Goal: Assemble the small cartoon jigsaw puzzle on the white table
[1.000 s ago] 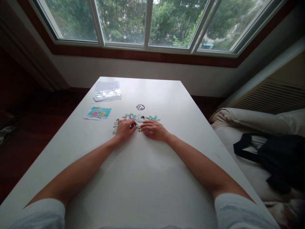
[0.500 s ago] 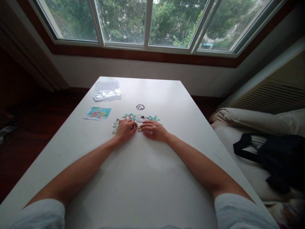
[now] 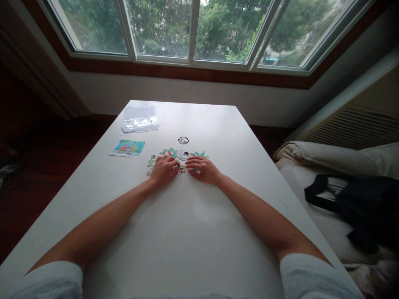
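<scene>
Small green, pink and yellow puzzle pieces (image 3: 169,152) lie scattered in an arc on the white table (image 3: 187,232). My left hand (image 3: 163,170) rests on the table among them, fingers curled, its fingertips pinched on a small piece (image 3: 183,167). My right hand (image 3: 203,169) lies flat beside it, fingers stretched toward the same piece and covering several others. The fingertips of both hands almost meet. More pieces (image 3: 199,154) show just beyond my right hand, and a few (image 3: 151,163) lie left of my left hand.
A round silver cap (image 3: 183,155) and a round hole (image 3: 183,140) sit just past the pieces. A colourful picture card (image 3: 127,148) and a clear plastic bag (image 3: 140,119) lie far left. At the right, a black bag (image 3: 358,203) lies on pale bedding. Windows stand behind.
My right hand has drawn a little toward the left hand, so the fingertips are closer together. The left hand has barely shifted.
</scene>
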A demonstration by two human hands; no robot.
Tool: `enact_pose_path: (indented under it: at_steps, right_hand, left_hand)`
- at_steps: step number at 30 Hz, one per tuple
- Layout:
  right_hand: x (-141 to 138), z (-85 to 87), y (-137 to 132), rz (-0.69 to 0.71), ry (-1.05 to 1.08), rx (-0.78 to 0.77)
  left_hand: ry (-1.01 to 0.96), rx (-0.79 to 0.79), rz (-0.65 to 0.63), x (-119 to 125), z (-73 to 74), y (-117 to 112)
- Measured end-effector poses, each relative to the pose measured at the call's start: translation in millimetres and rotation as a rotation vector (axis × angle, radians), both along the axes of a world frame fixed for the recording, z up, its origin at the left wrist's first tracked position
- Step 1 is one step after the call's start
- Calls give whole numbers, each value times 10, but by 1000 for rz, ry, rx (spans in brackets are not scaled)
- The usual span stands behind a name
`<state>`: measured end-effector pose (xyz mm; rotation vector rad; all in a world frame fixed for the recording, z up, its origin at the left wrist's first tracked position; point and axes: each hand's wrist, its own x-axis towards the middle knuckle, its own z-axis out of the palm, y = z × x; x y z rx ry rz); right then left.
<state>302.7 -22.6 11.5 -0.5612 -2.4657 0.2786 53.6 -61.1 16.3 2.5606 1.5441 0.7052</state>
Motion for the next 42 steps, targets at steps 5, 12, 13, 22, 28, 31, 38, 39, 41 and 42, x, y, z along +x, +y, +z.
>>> enact_pose_path:
  at_steps: [5, 12, 13, 22, 28, 31, 38, 39, 41, 42]
  right_hand:
    - [122, -57, 140, -232, 130, -3]
    - [239, -122, 300, -369, 155, -28]
    - [234, -123, 315, -381, 141, -39]
    - [153, -100, 428, -461, -30, -133]
    - [88, -15, 555, -467, -137, -126]
    - [1, 39, 617, -492, -193, -98]
    - [-193, 173, 598, -579, -365, -76]
    - [-211, 184, 587, -587, -385, -78]
    - [-242, 199, 570, -597, -418, -67]
    - [-253, 203, 566, -598, -430, -56]
  left_hand:
    - [13, -15, -124, -1, 19, -37]
    - [43, -8, -205, -32, 33, -63]
    - [45, -4, -215, -37, 31, -61]
    - [89, 80, -238, -56, 12, -58]
    - [86, 97, -251, -40, -10, -47]
    - [100, 93, -250, -38, 6, -50]
    - [128, 102, -218, -50, 34, -50]
    - [129, 102, -220, -51, 31, -50]
    - [134, 100, -218, -50, 26, -52]
    - [138, 97, -214, -49, 25, -55]
